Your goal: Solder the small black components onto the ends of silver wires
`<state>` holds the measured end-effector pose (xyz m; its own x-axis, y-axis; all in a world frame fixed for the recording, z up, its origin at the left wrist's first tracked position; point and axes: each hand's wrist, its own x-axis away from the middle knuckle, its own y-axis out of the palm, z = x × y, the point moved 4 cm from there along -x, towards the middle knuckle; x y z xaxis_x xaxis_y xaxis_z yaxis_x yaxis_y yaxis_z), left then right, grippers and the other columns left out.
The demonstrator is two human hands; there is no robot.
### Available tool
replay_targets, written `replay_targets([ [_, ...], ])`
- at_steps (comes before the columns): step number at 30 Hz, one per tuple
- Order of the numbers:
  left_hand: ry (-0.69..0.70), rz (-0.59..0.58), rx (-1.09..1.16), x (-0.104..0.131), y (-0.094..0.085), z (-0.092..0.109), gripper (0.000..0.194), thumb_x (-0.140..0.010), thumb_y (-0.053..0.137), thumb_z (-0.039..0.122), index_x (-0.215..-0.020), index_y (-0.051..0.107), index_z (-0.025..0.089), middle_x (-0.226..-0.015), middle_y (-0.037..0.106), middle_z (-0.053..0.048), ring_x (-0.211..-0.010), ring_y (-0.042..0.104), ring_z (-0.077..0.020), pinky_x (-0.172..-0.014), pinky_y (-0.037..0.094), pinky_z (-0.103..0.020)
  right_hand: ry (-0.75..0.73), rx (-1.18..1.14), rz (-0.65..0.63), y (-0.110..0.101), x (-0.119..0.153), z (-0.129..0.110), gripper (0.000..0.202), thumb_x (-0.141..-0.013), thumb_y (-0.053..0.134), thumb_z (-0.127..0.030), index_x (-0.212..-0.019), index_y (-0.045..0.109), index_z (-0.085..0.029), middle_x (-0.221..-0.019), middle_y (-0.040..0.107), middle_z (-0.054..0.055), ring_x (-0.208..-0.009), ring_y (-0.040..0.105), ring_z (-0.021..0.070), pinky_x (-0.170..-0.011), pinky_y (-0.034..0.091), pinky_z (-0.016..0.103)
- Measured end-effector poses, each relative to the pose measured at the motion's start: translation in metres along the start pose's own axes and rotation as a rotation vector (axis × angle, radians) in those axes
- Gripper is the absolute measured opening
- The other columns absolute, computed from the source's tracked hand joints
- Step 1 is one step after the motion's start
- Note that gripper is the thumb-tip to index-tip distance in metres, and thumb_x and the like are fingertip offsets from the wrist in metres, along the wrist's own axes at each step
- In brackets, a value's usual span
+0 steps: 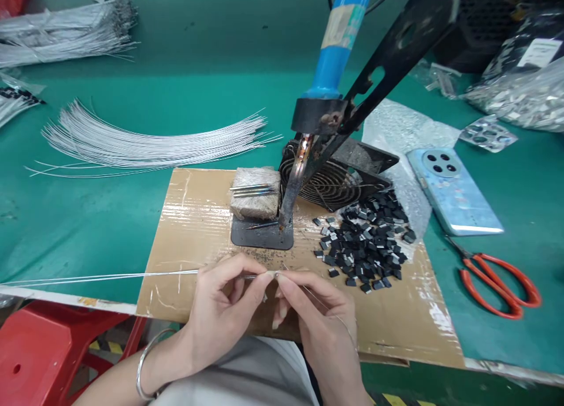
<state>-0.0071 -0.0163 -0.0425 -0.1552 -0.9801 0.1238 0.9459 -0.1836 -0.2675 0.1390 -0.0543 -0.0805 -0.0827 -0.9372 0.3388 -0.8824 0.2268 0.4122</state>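
My left hand (229,303) pinches thin white wires (110,277) that run off to the left over the table edge. Fingertip to fingertip with it, my right hand (319,315) is closed on a thin wire that loops back over the palm. Whatever lies between the fingertips is too small to make out. Just beyond the hands, a blue-handled soldering iron (330,65) points down from a black metal arm (392,53). Its tip is by a wrapped block (254,203) with metal pins on it. Many small black connectors (374,235) are piled to the right on the cardboard (189,218).
A fan (330,185) sits behind the iron. At the right are a blue phone (458,191), red-handled scissors (497,285) and bubble wrap (396,127). A fanned wire bundle (154,141) lies at the left, with more bundles (66,33) behind. A red stool (39,353) stands below.
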Motion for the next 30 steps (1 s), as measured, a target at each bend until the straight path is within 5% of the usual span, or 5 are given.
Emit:
replay_targets([
  [21,0.033,-0.032,-0.104,0.0,-0.002,0.006,0.019,-0.096,0.064,0.018,-0.077,0.069,0.017,-0.06,0.052,0.004,-0.05,0.033,-0.0084,-0.043,0.023,-0.023,0.011,0.03,-0.024,-0.002,-0.003,-0.005,0.007,-0.09,0.082,-0.03,-0.088,0.086,-0.025,-0.067,0.069,-0.002,-0.048,0.062,0.0089,-0.048,0.056,0.019],
  [30,0.078,-0.055,-0.159,-0.002,-0.004,0.011,0.02,-0.095,0.066,0.016,-0.075,0.069,0.018,-0.057,0.046,0.007,-0.048,0.026,-0.0078,-0.043,0.018,-0.025,0.14,-0.008,-0.061,-0.006,-0.006,-0.007,0.014,-0.085,0.086,-0.036,-0.079,0.085,-0.023,-0.062,0.069,-0.001,-0.046,0.062,0.0108,-0.046,0.051,0.02],
])
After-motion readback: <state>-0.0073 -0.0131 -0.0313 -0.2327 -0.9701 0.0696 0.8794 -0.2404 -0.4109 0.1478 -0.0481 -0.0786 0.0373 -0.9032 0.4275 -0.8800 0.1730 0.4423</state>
